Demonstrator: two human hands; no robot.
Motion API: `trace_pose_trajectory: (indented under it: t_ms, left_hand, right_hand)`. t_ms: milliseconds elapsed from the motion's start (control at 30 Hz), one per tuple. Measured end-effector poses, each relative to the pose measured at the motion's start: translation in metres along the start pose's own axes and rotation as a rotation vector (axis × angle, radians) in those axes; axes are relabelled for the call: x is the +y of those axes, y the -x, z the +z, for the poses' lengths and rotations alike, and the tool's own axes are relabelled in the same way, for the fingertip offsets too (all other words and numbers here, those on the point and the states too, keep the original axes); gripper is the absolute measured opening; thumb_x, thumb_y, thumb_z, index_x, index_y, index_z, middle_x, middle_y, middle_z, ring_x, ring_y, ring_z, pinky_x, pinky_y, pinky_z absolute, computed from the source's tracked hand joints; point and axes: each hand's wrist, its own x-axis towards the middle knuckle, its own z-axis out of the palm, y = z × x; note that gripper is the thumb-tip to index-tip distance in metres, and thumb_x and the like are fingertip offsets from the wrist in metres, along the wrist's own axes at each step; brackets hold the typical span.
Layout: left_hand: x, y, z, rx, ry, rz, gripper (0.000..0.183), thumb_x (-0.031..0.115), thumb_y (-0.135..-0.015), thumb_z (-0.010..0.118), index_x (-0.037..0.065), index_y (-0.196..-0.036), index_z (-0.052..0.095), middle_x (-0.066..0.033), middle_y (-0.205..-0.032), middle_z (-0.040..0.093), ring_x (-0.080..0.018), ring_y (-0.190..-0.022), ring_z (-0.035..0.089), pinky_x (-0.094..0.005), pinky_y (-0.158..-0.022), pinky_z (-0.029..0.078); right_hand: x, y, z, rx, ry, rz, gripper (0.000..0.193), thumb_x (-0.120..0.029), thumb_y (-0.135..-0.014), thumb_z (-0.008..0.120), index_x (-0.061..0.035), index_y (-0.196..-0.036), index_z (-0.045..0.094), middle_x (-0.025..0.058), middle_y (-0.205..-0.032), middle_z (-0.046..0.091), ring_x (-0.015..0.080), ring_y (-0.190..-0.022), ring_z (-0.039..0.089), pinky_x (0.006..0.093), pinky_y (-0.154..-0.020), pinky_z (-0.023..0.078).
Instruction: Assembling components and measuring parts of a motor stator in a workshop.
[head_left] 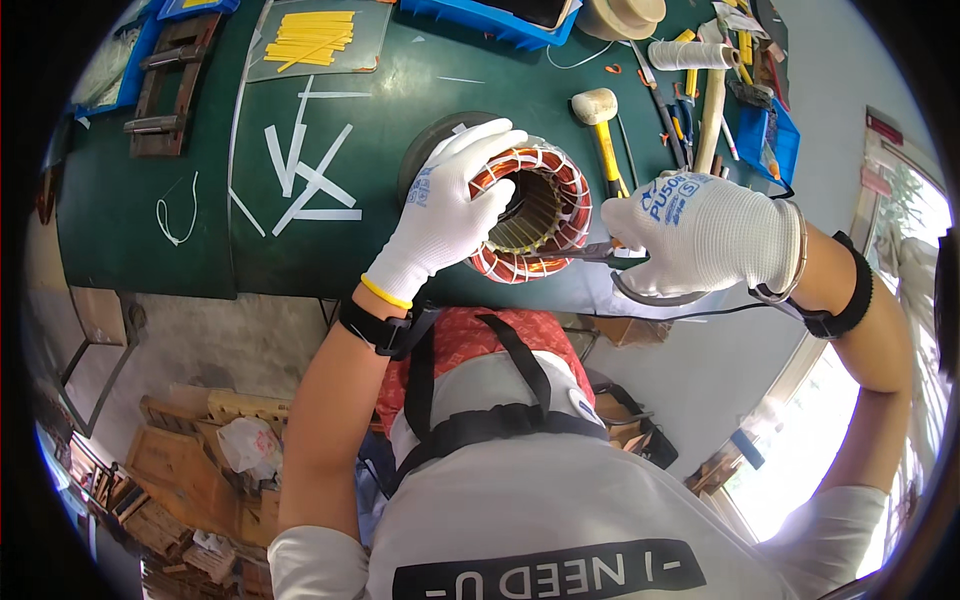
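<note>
A motor stator [577, 205] with copper windings laced in white cord stands on the green table, its open bore facing up. My left hand [450, 195], in a white glove, grips its left side, fingers over the far rim and thumb at the bore. My right hand [700, 235], gloved too, closes on dark-handled scissors [590, 253]. Their blades point left and lie across the near edge of the windings. Whether the blades touch the cord, I cannot tell.
White strips [318, 185] lie left of the stator, with yellow strips [308, 40] behind them. A mallet [600, 125], a white thread spool [690, 55] and several hand tools lie at the back right. Blue bins [490, 25] line the far side. A dark cable [690, 317] runs along the near edge.
</note>
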Motion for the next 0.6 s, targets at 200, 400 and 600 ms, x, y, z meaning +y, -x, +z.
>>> trace_pose_trajectory:
  t_ms: [200,400,600]
  left_hand:
    - [0.004,0.001,-0.001,0.008,0.005,-0.019,0.045,0.004,-0.083,0.058,0.004,-0.128,0.062,-0.0148,-0.137,0.058,-0.0284,-0.131,0.05,-0.038,-0.113,0.036]
    - [0.003,0.004,0.001,0.017,0.034,-0.034,0.045,0.005,-0.084,0.058,0.004,-0.129,0.062,-0.0142,-0.137,0.058,-0.0272,-0.131,0.051,-0.0373,-0.113,0.036]
    - [0.0,0.004,0.005,0.074,0.074,-0.008,0.041,0.013,-0.083,0.059,0.004,-0.123,0.064,-0.0172,-0.133,0.06,-0.0334,-0.125,0.054,-0.0429,-0.114,0.035]
  right_hand:
    - [0.005,-0.003,-0.001,-0.083,-0.05,0.0,0.036,-0.034,-0.085,0.064,-0.0032,-0.103,0.059,0.017,-0.087,0.068,0.0361,-0.084,0.068,0.0446,-0.078,0.053]
    - [0.008,-0.004,0.006,-0.094,-0.03,-0.035,0.047,-0.038,-0.088,0.057,-0.0016,-0.118,0.06,0.0221,-0.092,0.069,0.038,-0.091,0.069,0.0472,-0.081,0.055]
    - [0.0,-0.008,-0.009,-0.089,0.062,-0.062,0.044,-0.035,-0.09,0.055,-0.0003,-0.115,0.061,0.0231,-0.091,0.068,0.0383,-0.092,0.069,0.048,-0.081,0.055]
